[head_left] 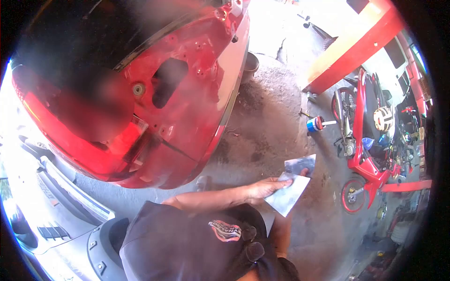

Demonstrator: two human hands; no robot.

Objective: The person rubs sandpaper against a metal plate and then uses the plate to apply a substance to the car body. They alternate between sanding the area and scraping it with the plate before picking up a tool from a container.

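Observation:
My left hand (268, 188) pinches a pale grey-white sheet (287, 197), its thumb lying on top. It looks like sandpaper, though the grit cannot be made out. Just beyond it, my right hand (305, 172) has its fingertips on a second, darker grey sheet (295, 165) of similar look. The pale sheet covers most of the right hand and wrist. Both sheets are held in front of my body, above the floor and apart from the red car body (187, 136).
The stripped red car panel fills the upper left, with a silver vehicle (70, 234) below it. A blue-and-white can (315, 124) stands on the floor. To the right are a red motorcycle (363, 154) and a red-and-cream pillar (351, 51). A bucket (251, 63) sits by the car.

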